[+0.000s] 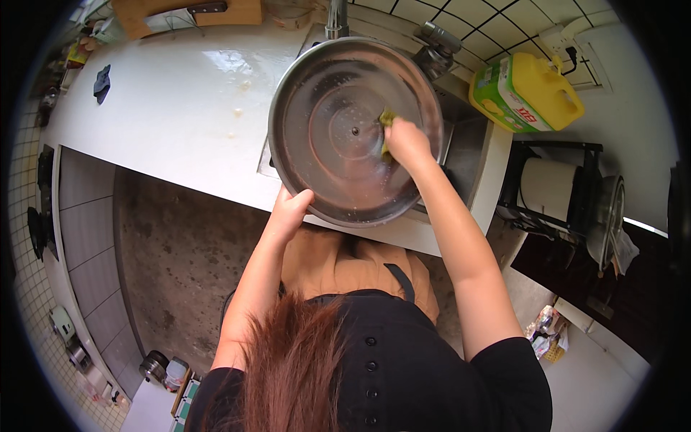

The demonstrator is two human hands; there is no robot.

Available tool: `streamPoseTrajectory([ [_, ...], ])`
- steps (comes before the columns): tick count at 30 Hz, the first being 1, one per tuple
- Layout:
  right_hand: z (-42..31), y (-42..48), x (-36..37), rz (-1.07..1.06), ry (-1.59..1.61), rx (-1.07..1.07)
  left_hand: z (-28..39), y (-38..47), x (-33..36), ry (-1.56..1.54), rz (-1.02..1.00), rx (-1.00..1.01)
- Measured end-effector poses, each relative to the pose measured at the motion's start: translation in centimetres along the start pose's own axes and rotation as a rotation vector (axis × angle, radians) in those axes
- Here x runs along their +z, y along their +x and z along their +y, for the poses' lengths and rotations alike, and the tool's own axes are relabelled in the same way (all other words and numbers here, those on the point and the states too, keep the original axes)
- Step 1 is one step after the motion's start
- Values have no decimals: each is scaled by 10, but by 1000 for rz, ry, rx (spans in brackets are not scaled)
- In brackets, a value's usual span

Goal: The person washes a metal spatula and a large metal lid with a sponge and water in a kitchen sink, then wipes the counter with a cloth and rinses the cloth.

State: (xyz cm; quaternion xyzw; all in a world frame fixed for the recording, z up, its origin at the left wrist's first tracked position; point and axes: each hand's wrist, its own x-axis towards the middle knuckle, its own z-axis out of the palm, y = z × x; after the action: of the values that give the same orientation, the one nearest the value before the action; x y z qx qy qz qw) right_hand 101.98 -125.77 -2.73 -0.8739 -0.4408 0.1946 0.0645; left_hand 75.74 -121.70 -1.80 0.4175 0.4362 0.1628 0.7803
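A large round pan lid (334, 178) with a dark rim and a small screw at its centre is held over the sink. Wet spots dot its surface. At the lower left of the rim, my left hand (294, 208) grips the edge, thumb on the upper side. My right hand (407, 141) presses a yellow-green scrubbing cloth (386, 119) against the lid, right of the centre. The hand and cloth look slightly blurred. Much of the steel sink (465, 156) is hidden beneath the lid, and the metal faucet (337, 21) rises behind it.
A yellow detergent jug (532, 94) stands at the sink's right corner. Left of the lid stretches a white countertop (178, 129) with wet patches and a dark cloth (101, 84). A cleaver (178, 19) lies near a wooden board (243, 13) at the back. A black rack (556, 183) stands at right.
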Motion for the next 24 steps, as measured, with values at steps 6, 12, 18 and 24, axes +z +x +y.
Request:
streamPoseTrajectory([
  [6, -55, 4, 7, 58, 174, -295, 4, -4, 14, -7, -24, -49],
  [12, -38, -31, 13, -362, 179, -228, 15, -10, 8, 8, 31, 93],
  [18, -10, 0, 7, 343, 120, -237, -5, -2, 0, -106, 5, -23],
  [24, -77, -20, 12, 288, 535, -633, 14, -10, 23, 61, -11, 21],
])
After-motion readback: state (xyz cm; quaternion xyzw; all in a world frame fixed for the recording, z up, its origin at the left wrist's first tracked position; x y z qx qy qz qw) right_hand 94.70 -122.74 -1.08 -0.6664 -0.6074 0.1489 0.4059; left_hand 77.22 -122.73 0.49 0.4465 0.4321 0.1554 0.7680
